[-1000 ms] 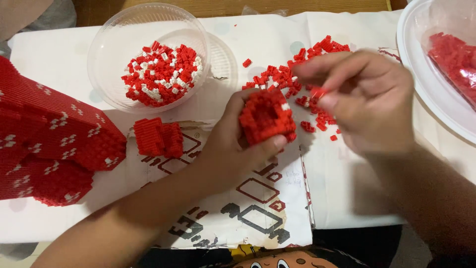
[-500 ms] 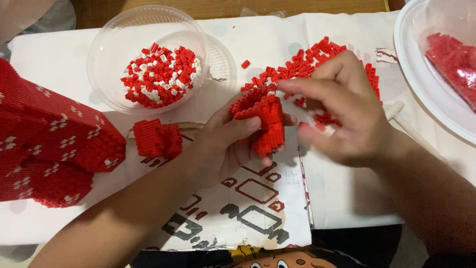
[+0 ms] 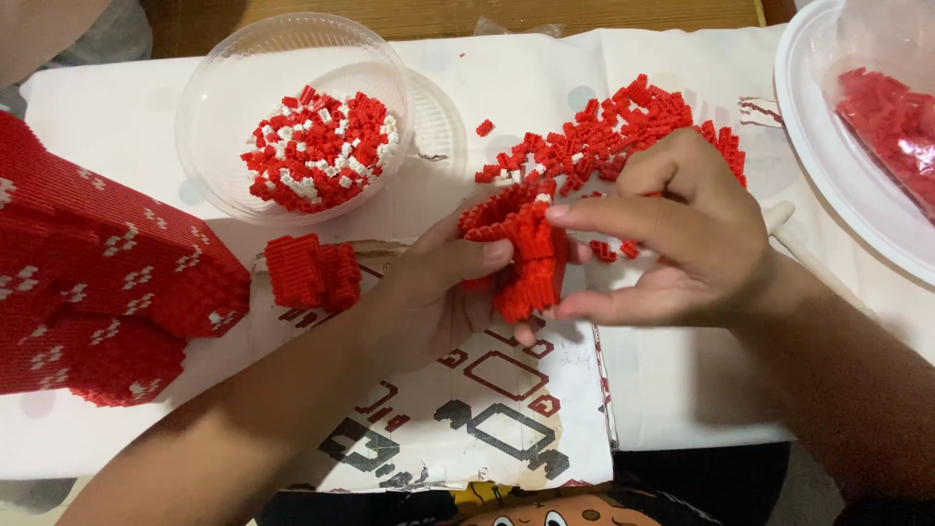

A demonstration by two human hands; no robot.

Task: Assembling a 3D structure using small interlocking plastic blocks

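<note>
At the frame's centre, above the tabletop, both hands clamp a red brick-built piece: left hand gripping from the left, right hand pinching its right side.

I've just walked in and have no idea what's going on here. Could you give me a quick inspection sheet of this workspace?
Surface: white paper-covered table, printed diagram sheet on it.
Job's things: curved red block piece held between both hands.
Clutter: clear plastic bowl of red and white blocks; loose red block pile; small red block chunk; large red block model; white plate.
Hands: left hand, right hand, both gripping the piece.
Cables: nothing seen.
Surroundings: wooden strip behind.
</note>
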